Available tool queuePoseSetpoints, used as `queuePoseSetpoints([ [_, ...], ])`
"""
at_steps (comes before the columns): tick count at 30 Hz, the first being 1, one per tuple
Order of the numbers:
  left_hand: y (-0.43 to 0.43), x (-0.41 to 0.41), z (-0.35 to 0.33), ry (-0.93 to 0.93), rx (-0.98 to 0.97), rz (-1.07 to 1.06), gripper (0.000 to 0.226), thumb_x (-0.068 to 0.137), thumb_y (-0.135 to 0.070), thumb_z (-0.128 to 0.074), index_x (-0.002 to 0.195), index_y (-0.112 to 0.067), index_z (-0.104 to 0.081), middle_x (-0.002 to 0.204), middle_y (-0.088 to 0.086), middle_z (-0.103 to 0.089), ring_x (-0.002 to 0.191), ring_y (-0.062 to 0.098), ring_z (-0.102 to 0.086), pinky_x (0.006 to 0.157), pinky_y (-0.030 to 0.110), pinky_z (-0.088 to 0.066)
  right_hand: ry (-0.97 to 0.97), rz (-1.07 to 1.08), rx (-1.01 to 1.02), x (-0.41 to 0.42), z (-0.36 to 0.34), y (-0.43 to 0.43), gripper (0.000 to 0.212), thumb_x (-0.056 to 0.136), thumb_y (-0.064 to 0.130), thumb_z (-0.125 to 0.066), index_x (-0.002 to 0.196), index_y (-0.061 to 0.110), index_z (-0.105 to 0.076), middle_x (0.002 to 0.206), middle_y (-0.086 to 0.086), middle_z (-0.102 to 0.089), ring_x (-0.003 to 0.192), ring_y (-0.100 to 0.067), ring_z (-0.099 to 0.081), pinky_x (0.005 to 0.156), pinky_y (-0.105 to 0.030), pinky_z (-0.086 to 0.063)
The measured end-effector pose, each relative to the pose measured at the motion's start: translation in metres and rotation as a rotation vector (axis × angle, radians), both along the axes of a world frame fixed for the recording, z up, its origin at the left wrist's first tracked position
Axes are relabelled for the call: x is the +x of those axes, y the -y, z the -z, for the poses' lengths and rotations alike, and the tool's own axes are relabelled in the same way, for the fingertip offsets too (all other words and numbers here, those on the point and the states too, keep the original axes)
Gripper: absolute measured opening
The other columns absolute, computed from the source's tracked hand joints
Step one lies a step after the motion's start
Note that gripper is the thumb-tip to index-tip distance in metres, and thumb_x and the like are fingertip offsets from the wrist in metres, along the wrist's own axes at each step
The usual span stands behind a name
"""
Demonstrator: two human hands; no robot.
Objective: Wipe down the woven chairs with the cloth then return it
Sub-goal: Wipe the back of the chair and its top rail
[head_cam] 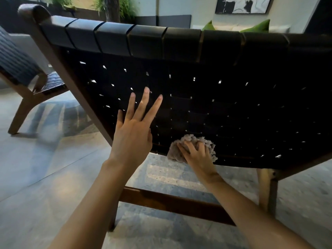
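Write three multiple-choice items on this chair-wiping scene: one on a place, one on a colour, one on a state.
1. Where is the cloth? A) on the floor B) low on the chair back C) on the top rail
2. The chair back is: A) black B) white C) red
3. The left hand is: A) gripping the cloth B) a fist C) open, fingers spread
Key: B, the right hand holds it by the back's lower edge; A, its weave is black; C, its fingers are straight and apart.
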State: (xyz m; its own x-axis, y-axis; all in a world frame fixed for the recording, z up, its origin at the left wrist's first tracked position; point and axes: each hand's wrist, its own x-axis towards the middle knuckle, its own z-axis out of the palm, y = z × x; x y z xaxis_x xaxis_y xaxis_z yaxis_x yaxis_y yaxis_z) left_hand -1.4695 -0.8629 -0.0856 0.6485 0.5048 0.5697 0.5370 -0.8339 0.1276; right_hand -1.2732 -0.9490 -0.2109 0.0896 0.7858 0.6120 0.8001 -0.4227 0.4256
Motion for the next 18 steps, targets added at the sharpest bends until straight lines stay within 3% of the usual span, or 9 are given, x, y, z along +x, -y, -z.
queuePoseSetpoints([
  [3, -0.004, -0.002, 0.000, -0.025, 0.017, -0.002, 0.090, 0.092, -0.006, -0.047, 0.142, -0.040, 0.019, 0.157, -0.007, 0.022, 0.143, 0.024, 0.022, 0.115, 0.051, -0.002, -0.126, 0.088, -0.089, -0.005, 0.005, -0.005, 0.068, 0.064, 0.015, -0.083, 0.127, 0.027, -0.061, 0.121, -0.005, -0.030, 0.081, -0.028, -0.061, 0.065, -0.038, -0.058],
  [6, -0.003, -0.006, -0.002, -0.033, 0.025, -0.005, 0.089, 0.092, -0.006, -0.047, 0.143, -0.039, 0.017, 0.157, -0.007, 0.021, 0.143, 0.024, 0.022, 0.115, 0.053, -0.003, -0.211, 0.070, -0.284, -0.005, -0.001, -0.001, 0.078, 0.083, 0.007, -0.066, 0.149, 0.024, -0.029, 0.135, -0.009, -0.016, 0.111, -0.037, -0.045, 0.089, -0.047, -0.051],
  [8, -0.001, -0.010, -0.004, -0.022, 0.022, -0.021, 0.088, 0.092, -0.007, -0.048, 0.145, -0.039, 0.015, 0.158, -0.006, 0.018, 0.144, 0.023, 0.021, 0.115, 0.052, -0.001, -0.248, 0.041, -0.305, -0.010, -0.010, 0.009, 0.073, 0.088, 0.004, -0.059, 0.150, 0.022, -0.025, 0.136, -0.010, -0.016, 0.116, -0.038, -0.040, 0.094, -0.050, -0.047],
  [10, 0.000, -0.015, -0.005, -0.007, 0.007, -0.052, 0.088, 0.092, -0.009, -0.049, 0.146, -0.039, 0.014, 0.158, -0.006, 0.017, 0.143, 0.022, 0.020, 0.114, 0.051, 0.000, -0.132, -0.073, -0.132, -0.025, -0.021, 0.021, 0.067, 0.081, 0.003, -0.062, 0.142, 0.022, -0.044, 0.126, -0.008, -0.026, 0.102, -0.034, -0.046, 0.084, -0.046, -0.052],
  [12, 0.001, -0.024, -0.007, 0.017, -0.021, -0.091, 0.088, 0.093, -0.013, -0.050, 0.144, -0.041, 0.016, 0.157, -0.008, 0.017, 0.142, 0.020, 0.021, 0.114, 0.049, 0.001, -0.032, -0.252, 0.097, -0.041, -0.035, 0.028, 0.056, 0.084, 0.003, -0.050, 0.136, 0.021, -0.052, 0.119, -0.008, -0.034, 0.089, -0.030, -0.039, 0.073, -0.042, -0.054],
  [14, 0.005, -0.034, -0.009, 0.041, -0.053, -0.128, 0.088, 0.094, -0.017, -0.051, 0.142, -0.043, 0.018, 0.155, -0.010, 0.019, 0.140, 0.017, 0.023, 0.113, 0.045, 0.003, 0.028, -0.380, 0.260, -0.056, -0.064, 0.029, 0.051, 0.088, 0.006, -0.043, 0.138, 0.020, -0.045, 0.120, -0.008, -0.038, 0.089, -0.030, -0.037, 0.072, -0.040, -0.052],
  [18, 0.015, -0.059, -0.011, 0.080, -0.140, -0.179, 0.083, 0.095, -0.025, -0.052, 0.142, -0.045, 0.014, 0.154, -0.012, 0.019, 0.138, 0.013, 0.022, 0.115, 0.047, -0.001, 0.088, -0.458, 0.470, -0.073, -0.132, 0.011, 0.052, 0.091, 0.011, -0.057, 0.141, 0.016, -0.042, 0.127, -0.011, -0.034, 0.100, -0.031, -0.035, 0.081, -0.038, -0.047],
])
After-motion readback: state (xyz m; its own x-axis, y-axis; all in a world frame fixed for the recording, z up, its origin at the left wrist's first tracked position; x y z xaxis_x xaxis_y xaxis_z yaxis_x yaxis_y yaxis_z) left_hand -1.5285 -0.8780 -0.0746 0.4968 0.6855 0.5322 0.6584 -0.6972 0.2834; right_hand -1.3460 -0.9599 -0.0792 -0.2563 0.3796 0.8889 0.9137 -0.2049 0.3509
